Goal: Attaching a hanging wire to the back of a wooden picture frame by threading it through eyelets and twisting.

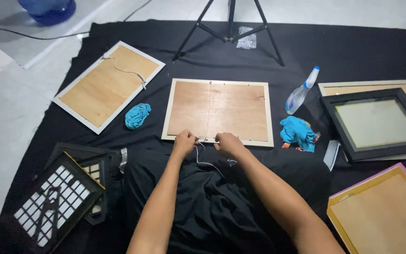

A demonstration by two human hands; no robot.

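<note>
The person kneels on a black cloth [306,51] spread over the pale floor, with a picture frame [218,111] lying face down straight ahead: smooth plywood backing inside a pale, flat rim. The left hand [184,141] and the right hand [227,142] sit close together at its near edge, fingers curled in and pinched on a thin white cord [206,162] that droops in a loop toward the lap. What the cord is fixed to is too small to make out.

A crumpled teal rag [137,115] lies just left of the frame, and another [298,132] to the right, near a clear spray bottle [301,91] lying tilted. A second wood-backed frame [108,85] rests at an angle farther left. The black-rimmed frame [377,123] and the pink-edged frame [385,210] on the right run off the picture, as do the tripod legs [231,28] above.
</note>
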